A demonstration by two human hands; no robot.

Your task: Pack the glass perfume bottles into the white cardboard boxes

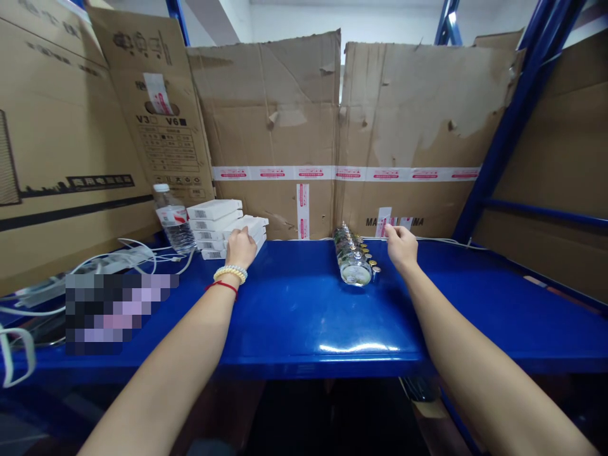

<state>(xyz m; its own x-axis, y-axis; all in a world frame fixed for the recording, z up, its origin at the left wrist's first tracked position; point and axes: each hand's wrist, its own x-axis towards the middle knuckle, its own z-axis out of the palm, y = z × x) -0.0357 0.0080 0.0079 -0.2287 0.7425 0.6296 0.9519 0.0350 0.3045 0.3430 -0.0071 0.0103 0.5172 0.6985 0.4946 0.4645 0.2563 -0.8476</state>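
Observation:
Several flat white boxes [213, 226] are stacked at the back left of the blue shelf. My left hand [240, 247] is closed at the near right side of this stack, its fingers on a white box [256, 221]; the fingertips are partly hidden. A row of clear glass bottles [355, 272] runs away from me in the middle, with small gold and silver caps [373, 264] standing along its right side. Just right of the caps, my right hand [402, 246] hovers with its fingers curled together; anything inside it is hidden.
A plastic water bottle [175, 221] stands left of the boxes. White cables and a power strip [109, 259] lie at the left, near a pixelated patch. Cardboard sheets [275, 139] wall the back and sides. A blue post [503, 120] rises at the right.

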